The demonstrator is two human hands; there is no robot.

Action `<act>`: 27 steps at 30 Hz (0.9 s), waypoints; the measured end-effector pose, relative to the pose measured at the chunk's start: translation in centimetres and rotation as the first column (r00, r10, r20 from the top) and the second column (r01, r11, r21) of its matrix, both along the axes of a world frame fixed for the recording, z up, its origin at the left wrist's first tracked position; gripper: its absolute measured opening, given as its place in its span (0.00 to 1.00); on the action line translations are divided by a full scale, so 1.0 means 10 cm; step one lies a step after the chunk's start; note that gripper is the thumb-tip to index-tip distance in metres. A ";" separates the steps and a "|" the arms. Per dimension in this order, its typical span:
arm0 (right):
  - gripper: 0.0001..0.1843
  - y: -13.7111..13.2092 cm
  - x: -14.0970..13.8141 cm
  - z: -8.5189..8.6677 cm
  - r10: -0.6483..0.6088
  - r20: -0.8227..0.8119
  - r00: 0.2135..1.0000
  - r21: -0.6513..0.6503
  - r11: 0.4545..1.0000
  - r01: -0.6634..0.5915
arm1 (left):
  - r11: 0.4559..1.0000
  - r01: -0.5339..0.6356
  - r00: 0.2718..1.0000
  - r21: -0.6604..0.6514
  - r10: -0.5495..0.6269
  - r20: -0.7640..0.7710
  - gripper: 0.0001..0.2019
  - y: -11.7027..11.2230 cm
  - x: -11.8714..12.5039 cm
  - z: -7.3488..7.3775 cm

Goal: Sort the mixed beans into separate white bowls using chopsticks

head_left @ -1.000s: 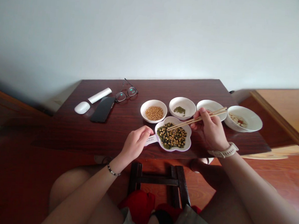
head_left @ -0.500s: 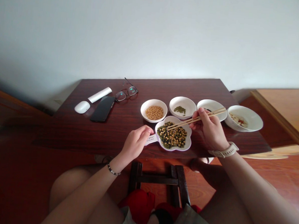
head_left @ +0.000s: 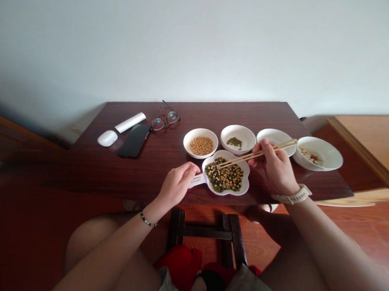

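Currently, the left hand (head_left: pixel 178 184) pinches the short labelled handle (head_left: pixel 197 180) of a white flower-shaped dish (head_left: pixel 246 168) between thumb and fingers. Dish sits near the front edge of the dark wood-grain table (head_left: pixel 167 152); mixed yellow, green and dark beans (head_left: pixel 224 176) cover most of its floor. Right hand (head_left: pixel 276 170), fingers closed, grips a pair of wooden chopsticks (head_left: pixel 238 159) slanting down to the left. Tips are slightly parted, among the beans at the dish's left side; whether they pinch one cannot be told.

Behind the dish, left to right: round bowl (head_left: pixel 202 132) well filled with soybeans (head_left: pixel 201 146); second bowl (head_left: pixel 248 142) with a small patch of green beans (head_left: pixel 234 142); third bowl (head_left: pixel 274 135), contents hidden by the right hand and chopsticks; larger bowl (head_left: pixel 332 155) with pale pieces (head_left: pixel 310 156). Table's left side: black smartphone (head_left: pixel 134 140), eyeglasses (head_left: pixel 165 121), slim white case (head_left: pixel 130 122).
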State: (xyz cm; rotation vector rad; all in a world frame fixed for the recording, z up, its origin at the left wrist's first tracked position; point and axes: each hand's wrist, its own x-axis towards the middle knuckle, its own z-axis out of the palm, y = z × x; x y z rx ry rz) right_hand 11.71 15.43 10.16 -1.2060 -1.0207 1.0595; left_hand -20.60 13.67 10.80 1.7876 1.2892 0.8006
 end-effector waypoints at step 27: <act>0.25 0.11 -0.17 0.07 0.080 -0.001 0.997 0.033 0.996 -0.080 | 1.000 0.011 1.000 0.007 -0.011 0.018 0.21 -0.01 0.00 0.00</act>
